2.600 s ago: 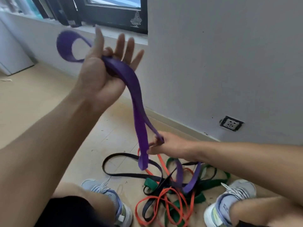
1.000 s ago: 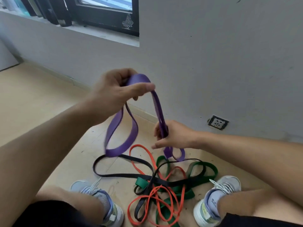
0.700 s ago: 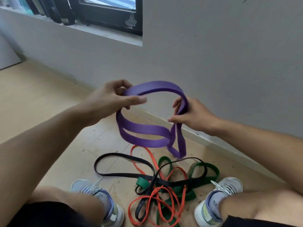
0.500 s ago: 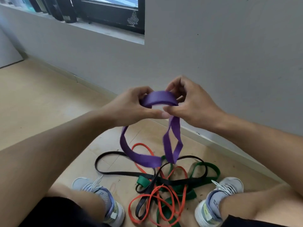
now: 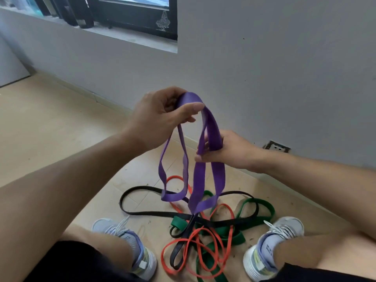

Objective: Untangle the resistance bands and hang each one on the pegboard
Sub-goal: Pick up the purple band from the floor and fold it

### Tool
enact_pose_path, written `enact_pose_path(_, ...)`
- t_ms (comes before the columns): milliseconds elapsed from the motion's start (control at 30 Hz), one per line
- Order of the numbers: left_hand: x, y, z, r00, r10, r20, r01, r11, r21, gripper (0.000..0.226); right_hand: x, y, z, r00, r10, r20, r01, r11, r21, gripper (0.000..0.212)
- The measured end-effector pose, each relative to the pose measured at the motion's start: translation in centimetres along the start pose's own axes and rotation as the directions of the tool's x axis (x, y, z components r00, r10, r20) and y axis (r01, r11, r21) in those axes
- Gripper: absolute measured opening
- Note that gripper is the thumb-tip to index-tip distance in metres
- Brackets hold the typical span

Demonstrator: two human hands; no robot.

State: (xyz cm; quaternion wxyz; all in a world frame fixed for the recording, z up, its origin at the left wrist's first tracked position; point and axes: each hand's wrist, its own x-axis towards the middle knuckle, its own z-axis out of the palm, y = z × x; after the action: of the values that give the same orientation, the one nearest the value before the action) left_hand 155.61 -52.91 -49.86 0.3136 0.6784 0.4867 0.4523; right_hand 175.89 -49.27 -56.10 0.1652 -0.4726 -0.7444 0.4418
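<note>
Up above the floor, between the knees, the purple band (image 5: 217, 176) is off the ground and folded into hanging loops, and both hands are on it. The left hand (image 5: 160, 117) sits highest, fingers curled over the top bend of the band and the thumb laid straight across the front, pinching that fold. Lower and to the right, the right hand (image 5: 227, 151) wraps its fingers around two strands of the same band, thumb underneath, gripping them together. From there the purple loops drop: one narrow loop hangs on the left, a wider one on the right, and their bottoms dangle just over the pile below; whether they touch it I cannot tell. On the pale floor (image 5: 61, 129) lies that pile: a black band (image 5: 146, 213) sweeping out in a long loop to the left, an orange band (image 5: 203, 245) coiled in several turns in the middle, and a green band (image 5: 262, 212) arching to the right, all crossing one another. A grey sneaker (image 5: 130, 247) stands on the left of the tangle and another sneaker (image 5: 272, 247) on the right. Behind, a grey wall (image 5: 264, 68) runs across, with a wall socket (image 5: 276, 147) low down just past the right wrist and a dark window frame (image 5: 138, 19) at the top.
</note>
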Motion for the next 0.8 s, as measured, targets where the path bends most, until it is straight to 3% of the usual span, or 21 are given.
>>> enact_pose_path(133, 0.1, 0.3, -0.3, 0.999, 0.01, -0.038, -0.008, 0.998, 0.055, 0.048, 0.3, 0.7, 0.9, 0.999, -0.003, 0.04, 0.003, 1.0, -0.005, 0.023)
enact_pose_path(233, -0.1, 0.7, -0.1, 0.999, 0.007, -0.046, -0.001, 0.991, 0.131, 0.047, 0.6, 0.7, 1.6, 0.999, -0.019, 0.04, 0.023, 0.996, -0.086, 0.038)
enact_pose_path(367, -0.1, 0.9, 0.3, 0.998, -0.032, -0.06, 0.038, 0.995, 0.095, 0.041, 1.3, 1.0, 2.7, 0.998, -0.062, 0.009, 0.063, 0.985, -0.162, 0.05)
enact_pose_path(500, -0.1, 0.8, 0.6, 0.997, -0.036, -0.068, 0.042, 0.995, 0.086, 0.037, 1.8, 0.9, 3.3, 0.996, -0.087, 0.008, 0.087, 0.992, -0.088, 0.046)
enact_pose_path(633, 0.0, 0.2, 0.2, 0.995, -0.041, -0.091, 0.045, 0.998, 0.035, 0.053, 1.9, 1.3, 2.8, 0.996, -0.038, 0.081, 0.041, 0.999, -0.03, 0.055)
enact_pose_path(733, 0.1, 0.1, 0.1, 0.991, -0.052, -0.122, 0.047, 0.998, -0.044, 0.064, 1.9, 2.5, 2.7, 0.98, 0.033, 0.196, -0.024, 0.999, -0.048, 0.037)
enact_pose_path(800, 0.2, 0.2, 0.0, 0.985, -0.043, -0.166, 0.031, 0.997, -0.073, 0.059, 1.8, 3.7, 2.9, 0.962, 0.118, 0.245, -0.114, 0.993, -0.029, 0.028)
